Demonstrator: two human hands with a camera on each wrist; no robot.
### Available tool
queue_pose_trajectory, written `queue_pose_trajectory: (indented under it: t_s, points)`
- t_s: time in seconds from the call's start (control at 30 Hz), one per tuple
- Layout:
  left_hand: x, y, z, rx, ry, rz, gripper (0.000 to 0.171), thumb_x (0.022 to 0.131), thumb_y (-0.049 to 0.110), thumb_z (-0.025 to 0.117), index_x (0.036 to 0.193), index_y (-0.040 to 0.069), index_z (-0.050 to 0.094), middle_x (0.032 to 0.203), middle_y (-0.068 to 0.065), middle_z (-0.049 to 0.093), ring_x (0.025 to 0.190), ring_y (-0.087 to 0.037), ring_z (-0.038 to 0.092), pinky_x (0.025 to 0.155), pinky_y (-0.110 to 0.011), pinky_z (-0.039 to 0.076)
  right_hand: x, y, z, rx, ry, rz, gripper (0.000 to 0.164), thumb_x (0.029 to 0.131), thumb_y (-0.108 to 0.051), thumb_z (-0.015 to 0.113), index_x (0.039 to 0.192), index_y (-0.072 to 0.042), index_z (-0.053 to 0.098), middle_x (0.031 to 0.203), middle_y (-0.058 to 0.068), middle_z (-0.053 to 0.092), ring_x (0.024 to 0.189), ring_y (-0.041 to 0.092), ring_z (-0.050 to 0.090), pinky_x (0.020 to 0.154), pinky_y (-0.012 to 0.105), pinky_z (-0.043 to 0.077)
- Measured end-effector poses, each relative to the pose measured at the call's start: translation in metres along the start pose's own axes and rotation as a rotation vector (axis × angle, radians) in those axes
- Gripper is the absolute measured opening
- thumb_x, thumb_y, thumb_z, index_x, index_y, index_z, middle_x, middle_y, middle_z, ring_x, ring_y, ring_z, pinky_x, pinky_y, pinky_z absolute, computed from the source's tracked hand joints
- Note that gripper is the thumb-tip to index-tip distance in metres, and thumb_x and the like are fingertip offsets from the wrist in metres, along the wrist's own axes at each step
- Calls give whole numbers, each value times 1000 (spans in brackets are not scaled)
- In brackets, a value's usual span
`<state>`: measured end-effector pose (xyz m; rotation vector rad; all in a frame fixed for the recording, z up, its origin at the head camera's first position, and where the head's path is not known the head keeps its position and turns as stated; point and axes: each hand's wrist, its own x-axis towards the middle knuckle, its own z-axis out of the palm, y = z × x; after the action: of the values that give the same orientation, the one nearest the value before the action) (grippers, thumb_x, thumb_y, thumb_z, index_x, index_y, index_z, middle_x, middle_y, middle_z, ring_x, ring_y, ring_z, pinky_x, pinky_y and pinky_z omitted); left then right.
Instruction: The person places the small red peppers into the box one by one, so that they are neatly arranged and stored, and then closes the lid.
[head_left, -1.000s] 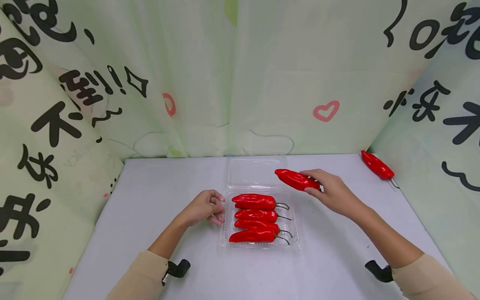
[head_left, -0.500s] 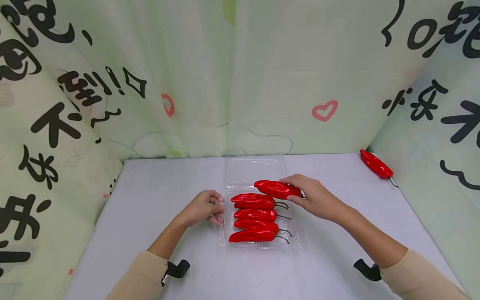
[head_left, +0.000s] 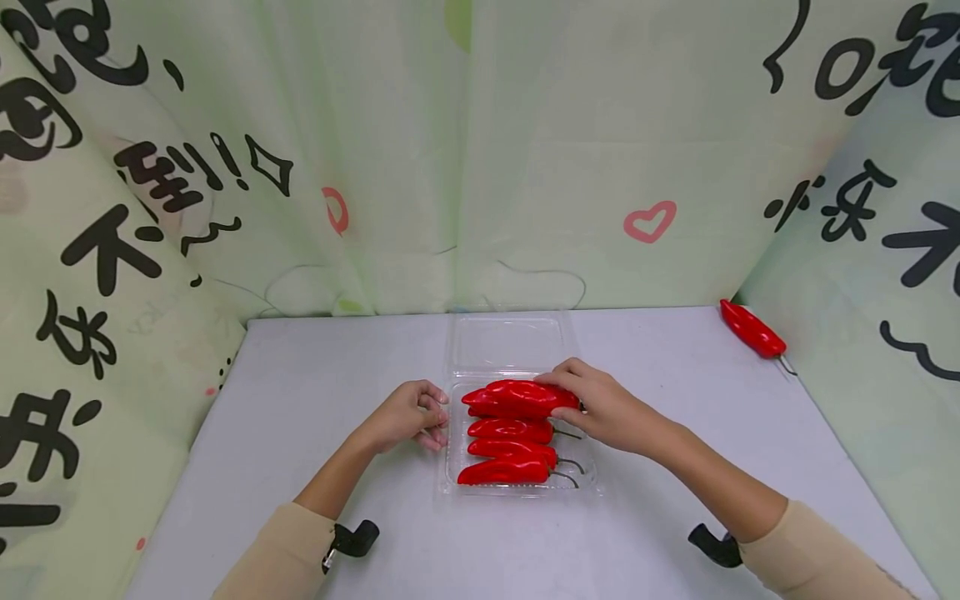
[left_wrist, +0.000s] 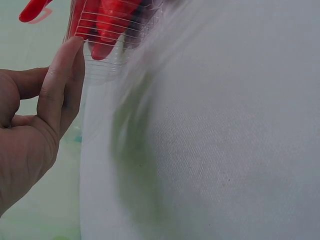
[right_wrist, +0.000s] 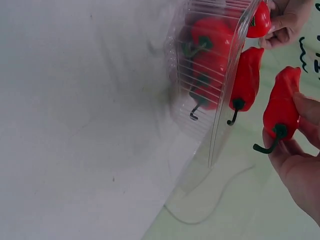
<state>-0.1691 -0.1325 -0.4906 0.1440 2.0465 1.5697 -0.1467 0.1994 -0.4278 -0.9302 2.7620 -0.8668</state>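
Observation:
My right hand (head_left: 611, 408) grips a red chili pepper (head_left: 534, 397) near its stem end. That pepper is held over the back of a clear plastic box (head_left: 594, 479), and in the right wrist view its green stem (right_wrist: 272, 145) shows. Beneath and in front of it, several red peppers (head_left: 510, 472) lie side by side in the box, tips to the left. My left hand (head_left: 408, 414) is at the box's left side; in the left wrist view its fingertips (left_wrist: 76, 42) touch the ribbed wall, fingers mostly straight.
The box's clear lid (head_left: 510, 343) lies folded back behind it, near the curtain (head_left: 540, 208). Another red pepper (head_left: 753, 330) rests at the table's back right corner. White cloth covers the table (head_left: 315, 358), and printed curtains enclose the back and sides.
My right hand has carried the pepper left and down, from behind and right of the box to just over the rearmost peppers. The left hand has stayed at the box's side.

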Motion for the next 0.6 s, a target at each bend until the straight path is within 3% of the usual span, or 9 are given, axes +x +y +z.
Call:
queue_pose_trajectory:
  t_s: [0.6]
  points:
    - [1,-2,-1,-1,-1,7,28,98,0,65,122,-8,52,89,-15,66,64,-21,73,62,-34,65,0,-16,23,-57,-16,29,48,88,-3,80,133,-4,63,121,7,63,105,19,65,82,25,64]
